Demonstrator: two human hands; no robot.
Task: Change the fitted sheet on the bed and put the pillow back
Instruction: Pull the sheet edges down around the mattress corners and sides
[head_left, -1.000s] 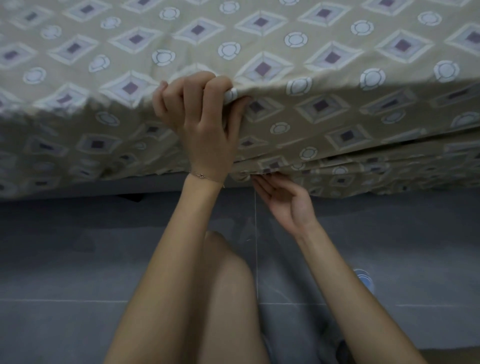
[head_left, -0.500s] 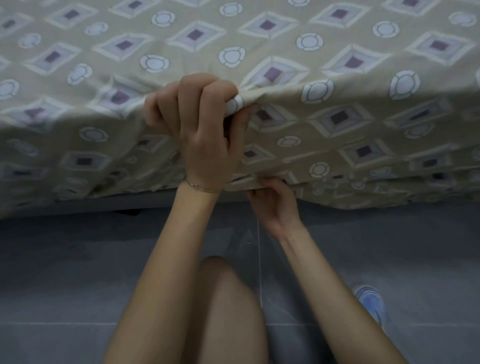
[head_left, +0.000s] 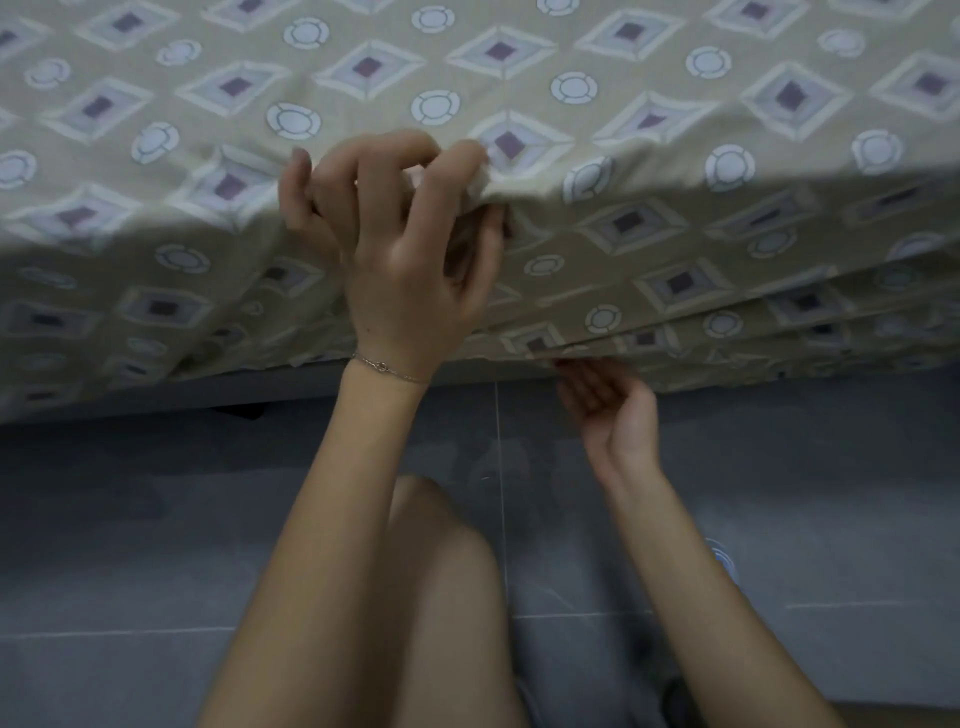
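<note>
I judge I'm midway through the sheet change: the fitted sheet (head_left: 649, 171) covers the top and drapes down the side of the bed, its hem still loose along the bed's lower edge, and the pillow isn't in view, so tucking and the pillow are left. My left hand (head_left: 410, 260) has its grip pinched on a fold of sheet at the bed's top edge, while my right hand (head_left: 608, 410) sits palm-up with an empty, open grip just under the hem. Below the bed's edge the grey floor (head_left: 130, 545) gives open room, apart from my own knee (head_left: 441, 545) between my arms.
</note>
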